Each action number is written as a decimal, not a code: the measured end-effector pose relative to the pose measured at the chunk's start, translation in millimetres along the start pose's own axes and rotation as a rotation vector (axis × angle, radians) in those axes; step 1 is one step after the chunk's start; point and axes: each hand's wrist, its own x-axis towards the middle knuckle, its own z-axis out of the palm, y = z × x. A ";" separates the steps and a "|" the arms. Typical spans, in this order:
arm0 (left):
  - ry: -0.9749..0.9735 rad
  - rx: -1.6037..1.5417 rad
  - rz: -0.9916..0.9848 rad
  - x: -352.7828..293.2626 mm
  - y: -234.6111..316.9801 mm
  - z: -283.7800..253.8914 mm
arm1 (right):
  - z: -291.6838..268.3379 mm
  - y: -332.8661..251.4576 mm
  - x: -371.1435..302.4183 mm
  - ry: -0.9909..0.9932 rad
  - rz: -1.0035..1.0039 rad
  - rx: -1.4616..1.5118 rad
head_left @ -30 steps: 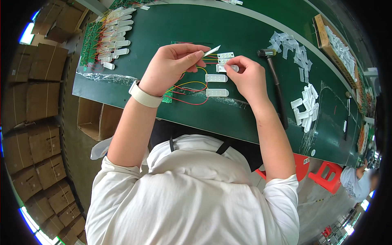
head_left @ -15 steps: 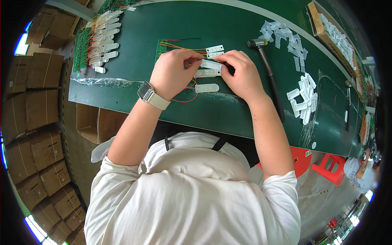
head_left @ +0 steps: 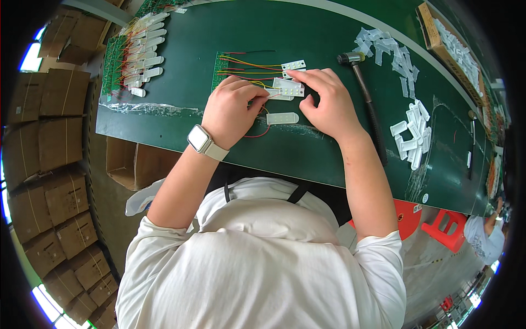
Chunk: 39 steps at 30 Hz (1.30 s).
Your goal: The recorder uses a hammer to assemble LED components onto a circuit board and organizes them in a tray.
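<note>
My left hand [head_left: 233,104], with a watch on its wrist, is closed in a pinch at the left end of a white plastic cover [head_left: 280,97]. A small white LED board [head_left: 292,92] lies over that cover, near yellow and red wires. My right hand [head_left: 329,98] has its thumb and index finger apart. Its index fingertip touches another LED board [head_left: 294,65] or the one just below it; I cannot tell which. Nearer me lies a covered LED board [head_left: 282,118] with a red wire. The wires run left to a green circuit board [head_left: 220,68], partly behind my left hand.
A hammer [head_left: 361,90] lies right of my right hand. Beyond it are clear plastic pieces [head_left: 402,63] and a pile of white covers [head_left: 412,134]. Wired boards with white covers [head_left: 145,55] sit at far left. An open carton [head_left: 444,49] stands at far right.
My right hand has opened its pinch, with the index finger now stretched toward the upper LED boards. The LED board between my hands now lies over the white cover. My left hand stays pinched.
</note>
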 end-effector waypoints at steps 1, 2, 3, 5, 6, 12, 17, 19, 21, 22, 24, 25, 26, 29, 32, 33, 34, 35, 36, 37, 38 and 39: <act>0.000 0.002 0.000 0.5 -1.0 -0.6 | -1.2 -5.7 0.1 -0.038 0.009 -0.027; 0.007 0.020 0.011 0.8 -2.4 -1.6 | -1.5 -8.7 0.4 -0.077 0.019 -0.054; 0.014 0.038 0.022 0.8 -3.7 -2.6 | -0.6 -8.5 0.7 -0.076 0.019 -0.053; 0.001 0.046 0.030 0.8 -4.4 -5.1 | 0.2 -7.4 -0.5 -0.082 -0.007 -0.104; -0.009 0.053 0.037 1.2 -4.4 -6.3 | 0.8 -5.7 -0.8 -0.080 -0.004 -0.105; -0.033 0.062 0.062 -1.4 -2.3 -11.8 | -1.9 5.9 -1.7 -0.090 -0.041 -0.069; -0.034 0.013 -0.002 -4.6 -8.2 -11.9 | -7.9 4.9 0.6 -0.128 0.043 0.085; -0.022 -0.004 -0.026 -3.3 -6.9 -12.6 | -9.0 4.8 0.7 -0.150 0.066 0.109; 0.043 0.021 -0.033 0.6 -3.6 -11.8 | -10.4 5.0 0.1 -0.171 0.091 0.133; 0.040 0.022 -0.031 2.3 -2.6 -10.9 | -10.9 4.9 0.0 -0.155 0.075 0.121; 0.065 0.077 -0.010 4.6 -1.2 -9.2 | -10.1 5.4 -0.7 -0.138 0.059 0.111; 0.063 0.077 -0.008 5.0 -0.4 -8.9 | -8.9 6.6 -1.1 -0.128 0.026 0.085; 0.050 0.094 0.000 4.9 0.5 -8.9 | -8.2 7.0 -1.3 -0.119 -0.006 0.060; 0.038 0.123 -0.008 4.0 -0.2 -7.4 | -11.0 1.2 0.2 -0.136 -0.074 0.046; 0.037 0.145 -0.024 2.4 -1.0 -7.3 | -8.3 0.7 0.1 -0.124 -0.082 0.006; 0.035 0.155 -0.022 1.9 -1.0 -7.8 | -7.2 1.2 -0.2 -0.125 -0.080 0.007; 0.034 0.157 -0.025 1.0 -0.2 -8.0 | -6.3 1.8 -0.3 -0.122 -0.096 -0.034; 0.031 0.149 -0.058 0.2 1.4 -7.6 | -5.3 2.2 -0.4 -0.118 -0.111 -0.076; 0.027 0.143 -0.092 -0.2 2.6 -7.0 | -4.4 2.2 -0.3 -0.118 -0.112 -0.072; 0.027 0.149 -0.096 -0.7 3.2 -7.1 | -3.5 1.6 0.2 -0.097 -0.136 -0.117; 0.026 0.139 -0.077 -0.8 3.4 -6.9 | -2.8 1.1 0.9 -0.076 -0.160 -0.162; 0.026 0.130 -0.058 -0.7 3.9 -6.3 | -3.9 1.2 0.3 -0.074 -0.164 -0.153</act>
